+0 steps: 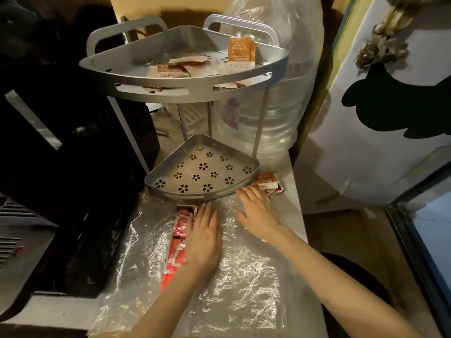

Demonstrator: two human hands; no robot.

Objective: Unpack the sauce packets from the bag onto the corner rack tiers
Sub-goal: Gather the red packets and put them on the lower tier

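Note:
A clear plastic bag (234, 272) lies flat on the counter in front of a grey two-tier corner rack. Red sauce packets (177, 242) lie in a row inside the bag's left part. My left hand (203, 242) rests flat on the bag, fingers together, beside and partly over the red packets. My right hand (257, 211) lies palm down on the bag's far right part, fingers spread, near the lower tier (170, 189). That tier holds nothing. The upper tier (146, 84) holds several orange packets (174, 69), one orange packet (240, 53) standing upright at the right.
A few orange and red packets (267, 182) lie on the counter right of the lower tier. A large clear water jug (275, 98) stands behind the rack. A black appliance (61, 147) fills the left. A white fridge (380, 123) stands to the right.

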